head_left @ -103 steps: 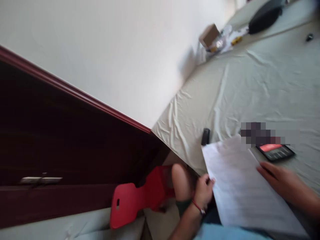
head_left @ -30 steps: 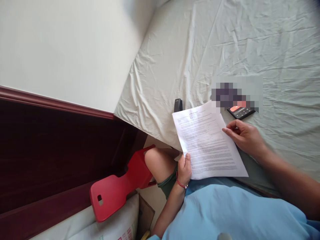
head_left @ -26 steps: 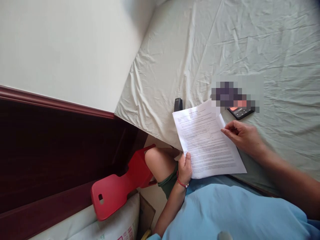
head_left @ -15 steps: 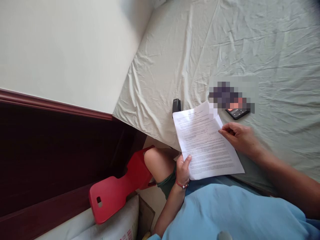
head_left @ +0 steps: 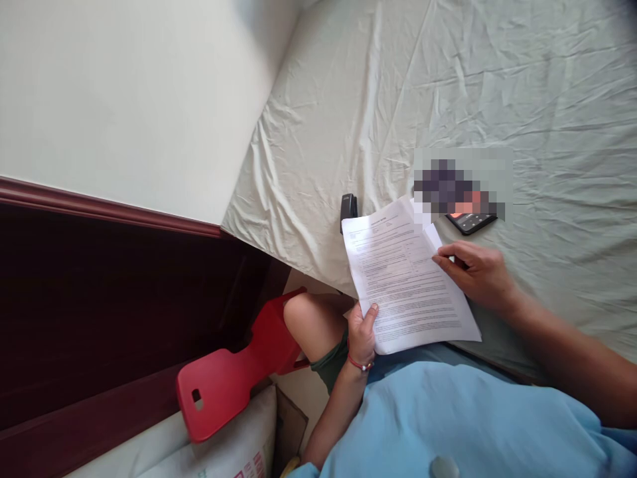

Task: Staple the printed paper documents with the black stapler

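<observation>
Printed sheets of paper (head_left: 408,285) rest tilted over my lap at the edge of the cloth-covered surface. My left hand (head_left: 363,332) grips their lower left side, the thumb lying on top of the print. At the right edge, my right hand (head_left: 472,269) pinches the paper between thumb and forefinger. A black stapler (head_left: 348,211) lies just past the sheets' upper left corner, partly covered by them. Beyond my right hand lies a black phone (head_left: 472,222), its upper part pixelated.
A pale, wrinkled bedsheet (head_left: 338,133) covers the wide surface ahead. On the left are a white wall (head_left: 124,99) and dark red wood panelling (head_left: 99,299). A red plastic chair (head_left: 213,395) stands beside my knee, with a white printed sack (head_left: 239,438) below.
The view has shifted very slightly. Both hands keep their hold on the paper, and nothing else has visibly moved.
</observation>
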The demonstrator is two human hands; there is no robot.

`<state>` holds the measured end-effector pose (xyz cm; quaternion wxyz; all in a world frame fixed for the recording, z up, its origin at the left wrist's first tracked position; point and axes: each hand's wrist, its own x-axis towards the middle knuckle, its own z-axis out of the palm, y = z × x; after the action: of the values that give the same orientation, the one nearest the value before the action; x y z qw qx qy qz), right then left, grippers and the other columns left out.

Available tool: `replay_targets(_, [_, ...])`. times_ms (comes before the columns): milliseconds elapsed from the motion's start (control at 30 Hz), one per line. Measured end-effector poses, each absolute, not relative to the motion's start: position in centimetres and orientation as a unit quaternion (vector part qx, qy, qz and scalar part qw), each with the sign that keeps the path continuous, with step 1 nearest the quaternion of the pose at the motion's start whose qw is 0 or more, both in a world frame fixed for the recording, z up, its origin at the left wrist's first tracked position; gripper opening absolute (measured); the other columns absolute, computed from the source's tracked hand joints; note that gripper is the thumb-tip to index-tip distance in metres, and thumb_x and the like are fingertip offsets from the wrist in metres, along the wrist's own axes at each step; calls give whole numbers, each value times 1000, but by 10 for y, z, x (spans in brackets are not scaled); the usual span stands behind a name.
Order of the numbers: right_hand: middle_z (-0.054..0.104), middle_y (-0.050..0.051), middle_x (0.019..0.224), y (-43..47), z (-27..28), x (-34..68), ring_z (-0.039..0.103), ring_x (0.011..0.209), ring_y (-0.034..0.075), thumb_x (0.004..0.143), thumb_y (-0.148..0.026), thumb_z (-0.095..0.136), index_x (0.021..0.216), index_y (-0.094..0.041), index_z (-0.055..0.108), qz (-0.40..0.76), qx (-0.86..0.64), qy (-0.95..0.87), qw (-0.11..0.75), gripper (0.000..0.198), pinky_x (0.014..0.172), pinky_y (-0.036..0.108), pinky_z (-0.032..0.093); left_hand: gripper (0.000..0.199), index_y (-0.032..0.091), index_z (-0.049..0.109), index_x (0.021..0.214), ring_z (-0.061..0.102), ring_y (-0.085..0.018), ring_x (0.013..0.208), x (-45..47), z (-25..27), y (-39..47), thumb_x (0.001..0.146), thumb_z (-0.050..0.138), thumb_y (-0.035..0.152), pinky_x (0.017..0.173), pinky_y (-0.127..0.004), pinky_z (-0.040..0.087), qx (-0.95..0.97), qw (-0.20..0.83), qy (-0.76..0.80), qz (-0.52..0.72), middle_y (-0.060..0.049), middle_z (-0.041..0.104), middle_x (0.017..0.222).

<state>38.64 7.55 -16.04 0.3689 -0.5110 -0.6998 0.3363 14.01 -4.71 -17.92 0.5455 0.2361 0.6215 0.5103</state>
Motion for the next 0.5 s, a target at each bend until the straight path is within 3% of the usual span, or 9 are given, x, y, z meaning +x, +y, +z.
replay_targets(133, [66,1,77,73,-159,385,50,56,12,95,-31,62,101,-23,70,299,-542,-675,402,13,58,29,42,37,14,73,116,69,-25,106,139,-178,-46,89,74,39,99,-38,51,266,526,618,521,-12,74,117])
replay_targets(267, [67,3,90,73,-156,385,47,53,10,93,-31,64,91,-23,71,296,-538,-667,423,11,55,30,41,37,14,74,112,70,-24,103,139,-179,-44,86,76,40,96,-37,52,249,526,621,524,-13,75,115])
replay_targets(400, [66,4,96,75,-151,388,42,51,7,91,-31,68,87,-23,72,371,-468,-659,458,9,48,28,36,45,13,74,108,72,-25,96,142,-179,-41,78,83,45,91,-40,55,203,542,622,527,-13,76,109])
replay_targets(500, [71,5,99,78,-149,394,47,53,7,92,-30,68,87,-22,72,465,-373,-674,437,10,48,26,36,51,13,73,106,72,-26,91,143,-174,-37,71,87,48,88,-42,57,184,552,624,521,-10,77,100])
